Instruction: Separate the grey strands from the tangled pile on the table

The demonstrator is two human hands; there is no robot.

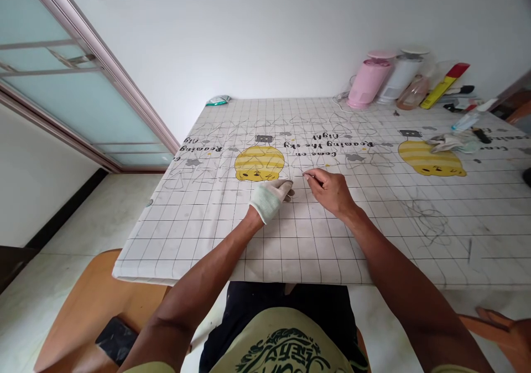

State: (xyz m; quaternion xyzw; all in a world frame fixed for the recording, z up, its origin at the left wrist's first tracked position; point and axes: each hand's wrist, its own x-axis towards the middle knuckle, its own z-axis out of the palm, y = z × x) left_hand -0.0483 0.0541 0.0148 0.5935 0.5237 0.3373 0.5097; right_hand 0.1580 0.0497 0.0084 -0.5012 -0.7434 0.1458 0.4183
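Pinched by the right hand (332,192), what seems thin wire (304,174) is judged light, springy, best held near its end; the left hand's (271,195) grip, just beside, cannot be told.

Head view. Centre of frame: left hand (271,197), gloved, fingers curled, over checked cloth (232,245); just right of it, right hand (329,191), bare, thumb and forefinger pinched together; anything between them too small to tell. Mid-frame: loose thin wires (172,184), bent, spread across cloth. Right: wire tangle (431,221). Upper right: pink cylinder (368,85), bottle (412,95), yellow box (440,89). Lower left: chair (78,312), dark flat object (116,340) on it.
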